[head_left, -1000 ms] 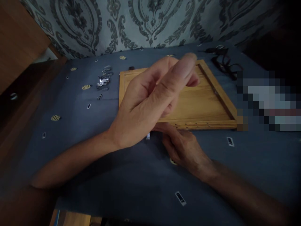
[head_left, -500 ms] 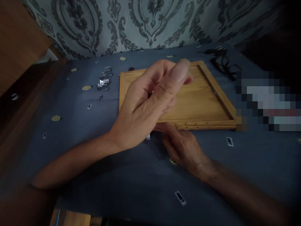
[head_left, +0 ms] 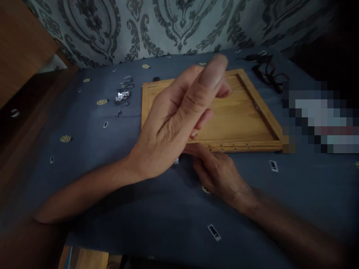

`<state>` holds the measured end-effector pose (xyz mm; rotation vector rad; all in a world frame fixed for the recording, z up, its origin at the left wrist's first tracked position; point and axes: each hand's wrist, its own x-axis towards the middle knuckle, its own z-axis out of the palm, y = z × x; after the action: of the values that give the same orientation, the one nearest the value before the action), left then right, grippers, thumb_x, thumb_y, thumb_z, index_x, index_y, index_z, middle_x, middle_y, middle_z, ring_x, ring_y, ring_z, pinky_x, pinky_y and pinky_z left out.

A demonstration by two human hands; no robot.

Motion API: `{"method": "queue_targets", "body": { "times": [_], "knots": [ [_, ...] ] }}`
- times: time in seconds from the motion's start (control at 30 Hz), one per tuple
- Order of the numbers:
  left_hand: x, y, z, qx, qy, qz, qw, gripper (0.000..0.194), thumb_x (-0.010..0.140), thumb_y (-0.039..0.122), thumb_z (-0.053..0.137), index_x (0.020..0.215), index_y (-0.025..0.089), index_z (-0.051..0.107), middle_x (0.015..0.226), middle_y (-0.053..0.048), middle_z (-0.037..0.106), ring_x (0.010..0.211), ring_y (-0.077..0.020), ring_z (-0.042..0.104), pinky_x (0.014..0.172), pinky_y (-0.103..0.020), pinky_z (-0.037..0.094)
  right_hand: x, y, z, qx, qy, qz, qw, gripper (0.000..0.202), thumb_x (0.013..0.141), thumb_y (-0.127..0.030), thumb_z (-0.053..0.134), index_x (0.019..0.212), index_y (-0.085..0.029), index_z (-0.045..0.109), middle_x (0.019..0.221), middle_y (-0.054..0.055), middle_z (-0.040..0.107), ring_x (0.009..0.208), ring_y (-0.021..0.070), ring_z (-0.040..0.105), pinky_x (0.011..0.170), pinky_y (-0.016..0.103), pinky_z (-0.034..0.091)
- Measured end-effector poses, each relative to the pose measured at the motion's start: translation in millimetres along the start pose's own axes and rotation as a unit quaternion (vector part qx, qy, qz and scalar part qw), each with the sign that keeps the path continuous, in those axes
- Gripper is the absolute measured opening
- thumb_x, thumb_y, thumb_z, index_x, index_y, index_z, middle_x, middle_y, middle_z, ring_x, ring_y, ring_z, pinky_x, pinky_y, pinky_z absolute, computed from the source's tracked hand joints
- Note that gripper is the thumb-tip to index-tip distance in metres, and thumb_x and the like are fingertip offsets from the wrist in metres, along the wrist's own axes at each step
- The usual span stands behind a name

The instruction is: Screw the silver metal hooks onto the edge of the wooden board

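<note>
A framed wooden panel point(head_left: 238, 112) lies on the blue patterned cloth, with small dark holes along its near edge. My left hand point(head_left: 179, 116) is raised over the panel's left part, thumb pressed against curled fingers; whatever it may hold is hidden. At the near edge of the panel is my right hand point(head_left: 218, 172), its fingers bent and their tips partly behind my left hand. A small shiny metal piece point(head_left: 176, 161) shows just below my left hand, beside the right fingertips.
Shiny metal hardware point(head_left: 122, 95) and a smaller metal bit point(head_left: 118, 113) lie left of the panel. Black-framed glasses point(head_left: 269, 76) sit at the back right. Wooden furniture point(head_left: 25, 48) stands at the left, a patterned curtain point(head_left: 179, 26) behind.
My left thumb has risen slightly and the curled fingers below it show a little more. My right hand stays at the near edge. The whole view has shifted slightly.
</note>
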<state>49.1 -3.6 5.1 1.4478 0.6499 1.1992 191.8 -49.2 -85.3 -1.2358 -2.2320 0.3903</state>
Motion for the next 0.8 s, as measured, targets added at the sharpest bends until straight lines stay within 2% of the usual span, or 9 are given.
{"method": "queue_targets", "body": {
  "times": [0.07,0.17,0.27,0.33,0.4,0.5,0.57,0.7,0.8],
  "knots": [
    [1,-1,0.7,-0.018,-0.003,-0.012,1.000,0.040,0.097,0.044,0.041,0.074,0.015,0.055,0.050,0.006,0.032,0.042,-0.0013,0.029,0.044,-0.016,0.029,0,0,0,0.003,0.001,0.002,1.000,0.037,0.086,-0.009,0.037,0.112,-0.019,0.061,0.062,-0.001,0.066,0.046,0.0134,0.058,0.049,0.024,0.041],
    [5,0,-2.3,-0.034,-0.038,-0.030,0.998,0.048,0.095,0.052,0.039,0.071,0.014,0.054,0.046,0.008,0.025,0.038,0.0011,0.021,0.041,-0.014,0.022,1,-1,-1,0.019,-0.012,0.009,1.000,0.039,0.085,-0.007,0.037,0.114,-0.019,0.059,0.077,0.002,0.072,0.055,0.0140,0.064,0.054,0.025,0.046],
    [10,2,-7.9,-0.044,-0.090,-0.058,0.993,0.048,0.100,0.046,0.030,0.071,0.015,0.054,0.043,0.008,0.022,0.034,0.0012,0.017,0.039,-0.013,0.018,0,0,-1,0.023,-0.025,0.020,0.999,0.039,0.085,-0.007,0.036,0.115,-0.018,0.059,0.080,0.003,0.073,0.058,0.0157,0.066,0.056,0.026,0.049],
    [11,2,-9.9,-0.037,-0.103,-0.060,0.992,0.049,0.100,0.041,0.026,0.069,0.015,0.053,0.042,0.009,0.021,0.033,0.0008,0.015,0.038,-0.013,0.018,-1,1,0,0.024,-0.025,0.023,0.999,0.040,0.085,-0.006,0.036,0.115,-0.018,0.059,0.079,0.002,0.072,0.058,0.0161,0.067,0.057,0.027,0.051],
    [10,2,-9.3,-0.019,-0.078,-0.039,0.996,0.047,0.100,0.038,0.028,0.068,0.015,0.053,0.043,0.008,0.024,0.034,0.0004,0.020,0.040,-0.013,0.022,-1,1,0,0.030,-0.023,0.020,0.999,0.040,0.085,-0.006,0.036,0.115,-0.019,0.059,0.083,0.003,0.073,0.062,0.0161,0.068,0.060,0.027,0.052],
    [6,0,-5.4,0.008,-0.003,0.013,1.000,0.036,0.099,0.034,0.039,0.072,0.016,0.055,0.048,0.006,0.038,0.042,-0.0021,0.035,0.045,-0.015,0.031,-1,1,0,0.043,-0.016,0.009,0.999,0.039,0.085,-0.006,0.036,0.115,-0.018,0.058,0.088,0.004,0.074,0.063,0.0157,0.069,0.061,0.027,0.053],
    [3,0,-2.7,0.009,0.018,0.009,1.000,0.030,0.097,0.032,0.045,0.074,0.017,0.056,0.050,0.005,0.040,0.044,-0.0040,0.037,0.045,-0.018,0.032,0,1,-1,0.047,-0.011,0.003,0.999,0.037,0.085,-0.006,0.036,0.114,-0.018,0.057,0.089,0.004,0.075,0.063,0.0154,0.069,0.060,0.027,0.053],
    [3,2,-0.9,-0.043,-0.012,-0.016,0.999,0.034,0.098,0.030,0.040,0.070,0.015,0.054,0.047,0.008,0.032,0.038,-0.0008,0.023,0.041,-0.017,0.026,1,0,-1,0.050,-0.006,0.004,0.999,0.037,0.084,-0.005,0.038,0.114,-0.019,0.057,0.088,0.003,0.074,0.062,0.0145,0.068,0.058,0.026,0.052],
    [6,4,-2.5,-0.040,-0.053,-0.039,0.997,0.044,0.099,0.037,0.032,0.068,0.013,0.053,0.044,0.010,0.025,0.034,0.0027,0.018,0.042,-0.013,0.019,0,0,-1,0.039,-0.013,0.010,0.999,0.038,0.084,-0.006,0.037,0.113,-0.020,0.057,0.083,0.001,0.073,0.059,0.0144,0.067,0.058,0.026,0.050]
  ]
}}
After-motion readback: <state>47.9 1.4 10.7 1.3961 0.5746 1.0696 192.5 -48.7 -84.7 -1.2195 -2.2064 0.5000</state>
